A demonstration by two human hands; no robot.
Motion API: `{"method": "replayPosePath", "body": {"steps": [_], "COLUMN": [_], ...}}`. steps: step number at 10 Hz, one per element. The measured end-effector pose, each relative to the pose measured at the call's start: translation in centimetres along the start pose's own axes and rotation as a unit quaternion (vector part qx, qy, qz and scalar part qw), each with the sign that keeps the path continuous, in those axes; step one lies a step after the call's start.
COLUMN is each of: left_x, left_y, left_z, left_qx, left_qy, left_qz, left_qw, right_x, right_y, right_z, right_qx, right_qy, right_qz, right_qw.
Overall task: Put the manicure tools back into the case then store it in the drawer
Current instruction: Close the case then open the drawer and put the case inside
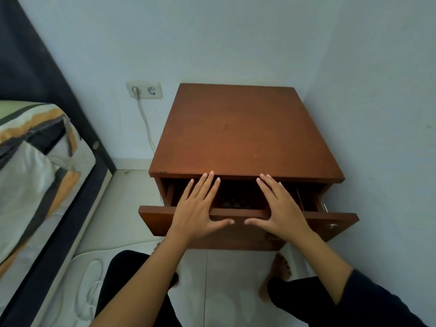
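Drawer (pixel 238 226) part open; dark patterned item, likely case (pixel 232 203), inside, dim. Left hand (pixel 197 208) and right hand (pixel 282 208) flat, fingers spread, gripping nothing, on front panel. Push evenly, fingertips clear of nightstand (pixel 245 131) top edge. Right wall close; left floor free.

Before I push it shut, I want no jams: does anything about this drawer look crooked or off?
The drawer front looks slightly skewed against the nightstand, though the wide lens may cause that. Left hand and right hand lie flat over its top edge, fingers over the opening.
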State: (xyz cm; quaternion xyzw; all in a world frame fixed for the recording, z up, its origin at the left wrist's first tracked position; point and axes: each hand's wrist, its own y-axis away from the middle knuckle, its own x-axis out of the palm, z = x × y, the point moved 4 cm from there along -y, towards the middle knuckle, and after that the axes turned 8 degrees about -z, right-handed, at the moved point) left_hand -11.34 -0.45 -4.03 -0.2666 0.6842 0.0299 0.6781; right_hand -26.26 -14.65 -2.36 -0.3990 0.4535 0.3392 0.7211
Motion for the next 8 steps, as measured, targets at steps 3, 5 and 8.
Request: {"method": "replayPosePath", "body": {"steps": [3, 5, 8], "left_x": [1.3, 1.9, 1.7], "left_y": [-3.3, -4.1, -4.8], "left_z": [0.8, 0.3, -0.1], "left_qx": [-0.019, -0.07, -0.114], "left_qy": [0.004, 0.004, 0.009], "left_qz": [-0.09, -0.182, -0.196], "left_qw": [0.996, 0.981, 0.974], "right_x": [1.0, 1.8, 2.0], "right_y": [-2.9, -3.8, -4.7], "right_z": [-1.2, -1.2, -0.8], "right_qx": [-0.002, 0.027, 0.064], "right_qy": [0.019, 0.027, 0.059], "right_qz": [-0.13, -0.225, -0.224], "right_qw": [0.991, 0.974, 0.971]}}
